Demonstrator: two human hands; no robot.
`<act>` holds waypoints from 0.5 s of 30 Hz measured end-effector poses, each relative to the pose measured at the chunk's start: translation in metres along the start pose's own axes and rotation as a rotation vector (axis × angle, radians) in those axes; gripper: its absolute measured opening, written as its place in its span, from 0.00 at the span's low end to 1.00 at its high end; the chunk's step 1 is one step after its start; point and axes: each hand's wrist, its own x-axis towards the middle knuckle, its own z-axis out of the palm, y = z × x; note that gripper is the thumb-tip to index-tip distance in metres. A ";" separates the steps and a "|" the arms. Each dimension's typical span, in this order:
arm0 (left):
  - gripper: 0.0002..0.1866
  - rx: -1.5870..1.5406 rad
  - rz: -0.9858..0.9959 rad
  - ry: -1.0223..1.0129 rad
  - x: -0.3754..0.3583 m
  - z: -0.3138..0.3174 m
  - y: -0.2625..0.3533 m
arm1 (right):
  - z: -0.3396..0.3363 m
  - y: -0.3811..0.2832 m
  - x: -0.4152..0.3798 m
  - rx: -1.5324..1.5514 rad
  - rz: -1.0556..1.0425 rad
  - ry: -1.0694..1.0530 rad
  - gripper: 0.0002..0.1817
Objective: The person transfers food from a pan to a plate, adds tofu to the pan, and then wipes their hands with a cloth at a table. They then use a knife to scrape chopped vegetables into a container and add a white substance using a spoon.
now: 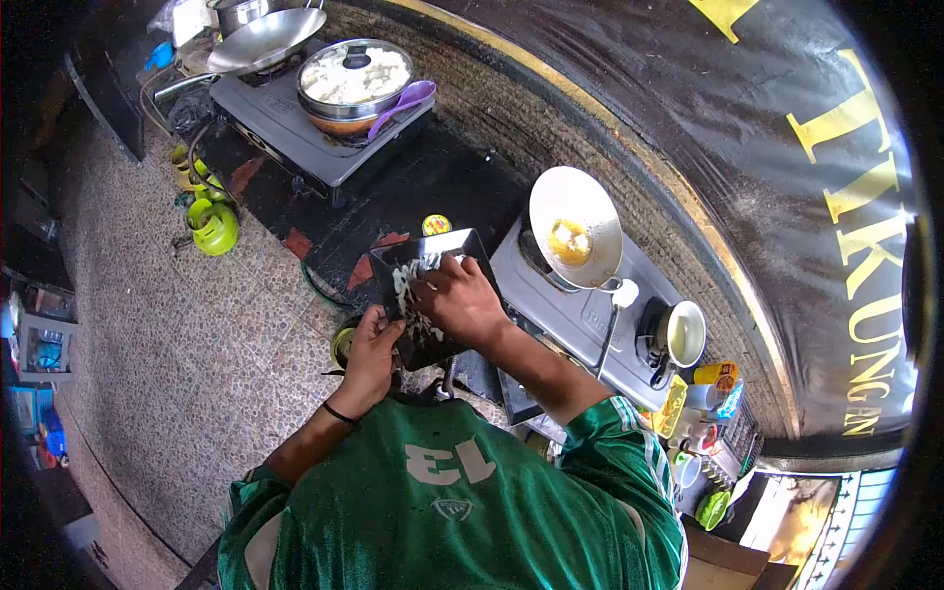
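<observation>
My left hand (pixel 372 359) grips the near left edge of a black square tray (pixel 425 352), with the thumb over its rim. Pale shredded pieces (pixel 405 285) lie spread in the tray. Over it, my right hand (pixel 454 300) reaches in from the right, fingers bent down into the pieces; what its fingertips hold is hidden. To the right, a light wok (pixel 595 211) on a grey stove holds yellow and white food (pixel 568 242) in its bottom. A ladle (pixel 623 293) rests beside the wok, its handle across the stove.
A second stove (pixel 265 128) at the upper left bears a lidded pan (pixel 349 87), a purple spoon (pixel 405 103) and a large wok (pixel 265 44). A small pot (pixel 683 334) sits on the right stove. Green gas cylinders (pixel 213 228) stand on the floor. Containers (pixel 693 467) crowd the lower right.
</observation>
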 end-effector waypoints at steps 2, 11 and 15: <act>0.05 0.017 -0.014 0.022 0.000 0.003 0.002 | 0.000 0.003 -0.004 -0.016 -0.031 -0.115 0.18; 0.05 0.036 -0.142 0.000 0.001 0.004 -0.005 | 0.017 -0.004 -0.031 0.044 0.015 -0.145 0.11; 0.06 -0.039 -0.143 -0.013 0.004 0.006 -0.010 | 0.001 0.001 -0.043 0.096 0.072 -0.211 0.11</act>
